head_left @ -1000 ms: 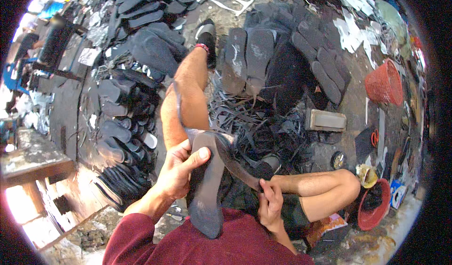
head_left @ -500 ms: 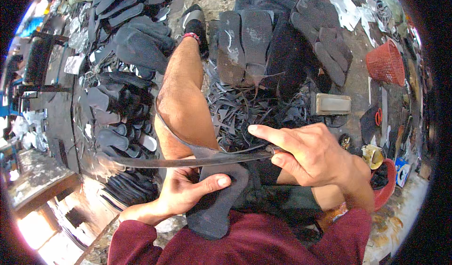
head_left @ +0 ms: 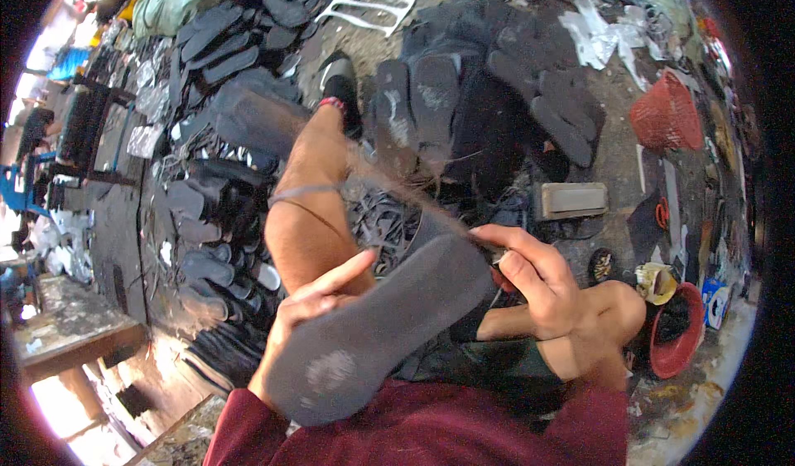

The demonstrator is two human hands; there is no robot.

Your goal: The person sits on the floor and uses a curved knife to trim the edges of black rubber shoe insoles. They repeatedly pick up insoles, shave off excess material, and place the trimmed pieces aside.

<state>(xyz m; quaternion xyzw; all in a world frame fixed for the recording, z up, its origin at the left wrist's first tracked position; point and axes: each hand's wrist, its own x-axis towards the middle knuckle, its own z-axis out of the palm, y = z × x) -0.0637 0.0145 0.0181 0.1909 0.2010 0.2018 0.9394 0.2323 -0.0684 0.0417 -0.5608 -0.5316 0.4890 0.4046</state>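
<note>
My left hand point(head_left: 315, 302) grips a dark grey shoe sole point(head_left: 385, 321) that lies tilted across my lap; most of its fingers are hidden under the sole. A pale scuffed patch marks the sole's near end. At the far right end, my right hand point(head_left: 538, 284) is closed, forefinger stretched along what looks like a long thin-bladed knife point(head_left: 406, 194). Its blade is smeared by motion and points up and left across my leg. A thin grey offcut strip point(head_left: 308, 191) crosses my bare knee.
Cut strips point(head_left: 377, 226) are heaped between my legs. Stacked soles point(head_left: 418, 106) lie ahead and more soles point(head_left: 211, 267) at left. On the right are a whetstone-like block point(head_left: 571, 201), a red basket point(head_left: 667, 114), red scissors point(head_left: 662, 213) and a red bowl point(head_left: 662, 358).
The sole has turned, showing its broad face, its far end now up and right. My right hand has moved slightly down; the blade has swung from level to pointing up-left.
</note>
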